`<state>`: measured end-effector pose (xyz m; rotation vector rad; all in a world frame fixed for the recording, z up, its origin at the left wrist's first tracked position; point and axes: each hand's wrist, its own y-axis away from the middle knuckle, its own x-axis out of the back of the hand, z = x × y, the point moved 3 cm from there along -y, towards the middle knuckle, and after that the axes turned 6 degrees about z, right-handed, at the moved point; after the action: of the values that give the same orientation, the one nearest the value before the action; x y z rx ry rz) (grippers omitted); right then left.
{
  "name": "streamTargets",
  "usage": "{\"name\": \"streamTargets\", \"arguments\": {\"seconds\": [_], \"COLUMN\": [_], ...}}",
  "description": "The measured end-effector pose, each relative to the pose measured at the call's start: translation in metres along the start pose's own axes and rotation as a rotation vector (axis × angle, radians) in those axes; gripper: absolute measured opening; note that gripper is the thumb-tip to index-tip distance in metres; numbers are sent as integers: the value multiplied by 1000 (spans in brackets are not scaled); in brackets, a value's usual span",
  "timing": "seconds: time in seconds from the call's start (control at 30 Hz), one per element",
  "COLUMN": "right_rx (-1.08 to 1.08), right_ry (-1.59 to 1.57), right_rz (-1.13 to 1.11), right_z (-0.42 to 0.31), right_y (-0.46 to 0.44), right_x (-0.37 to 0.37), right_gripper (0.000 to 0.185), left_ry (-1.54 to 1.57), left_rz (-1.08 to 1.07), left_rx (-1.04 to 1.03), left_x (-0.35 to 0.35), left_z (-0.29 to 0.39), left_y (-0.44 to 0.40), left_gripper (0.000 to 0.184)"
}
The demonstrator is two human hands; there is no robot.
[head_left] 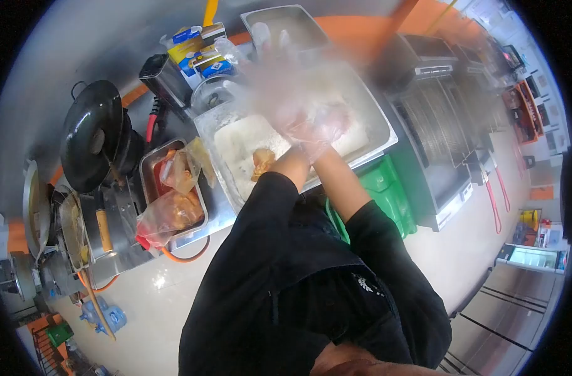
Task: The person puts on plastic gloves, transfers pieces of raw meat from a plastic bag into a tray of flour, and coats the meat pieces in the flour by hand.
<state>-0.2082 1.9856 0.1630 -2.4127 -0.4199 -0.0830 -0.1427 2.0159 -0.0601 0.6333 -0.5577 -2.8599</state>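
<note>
Inside the near edge of the tray [386, 134], one piece [262, 163] looks part-floured: we seem midway, our hands [317, 122] too blurred to tell the fingers' opening or hold.

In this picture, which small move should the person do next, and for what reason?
Probably bring the gloved hands to the tan piece and scoop white powder over it: its tan top shows, while loose powder lies around it.

Head-worn view; forward, downward over hands [317, 122]
</note>
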Motion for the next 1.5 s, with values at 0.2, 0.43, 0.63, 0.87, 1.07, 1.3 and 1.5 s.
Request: {"name": "streamTargets", "arguments": {"seconds": [0.2,0.43,0.63,0.87,1.07,1.3,1.5], "right_rx": [-195,-516,-552,-99,-487,-111,120], "right_ry": [-543,-1042,-867,634,1348,995,1056], "right_rz": [-40,-48,65,-154,-668,-494,-408], "right_z": [10,29,40,8,68,50,35], "right_y": [5,-1,1,15,84,97,92], "right_x": [14,48,71,159,117,24,10], "right_gripper": [70,75,74,76,84,75,79], "left_ry": [-25,-98,-396,-1172,-1064,-476,10], "left_rz": [-17,-36,-60,268,380,-69,-138], "left_rx": [10,-3,-83,-848,-1401,-1308,-1050], "left_x": [-10,-14,0,75,-30,-157,-180], "left_z": [-8,-11,-8,98,227,184,143], "left_y": [3,0,-30,-84,-1,58,59], "left_gripper": [35,37,39,35,35,11,6]}}
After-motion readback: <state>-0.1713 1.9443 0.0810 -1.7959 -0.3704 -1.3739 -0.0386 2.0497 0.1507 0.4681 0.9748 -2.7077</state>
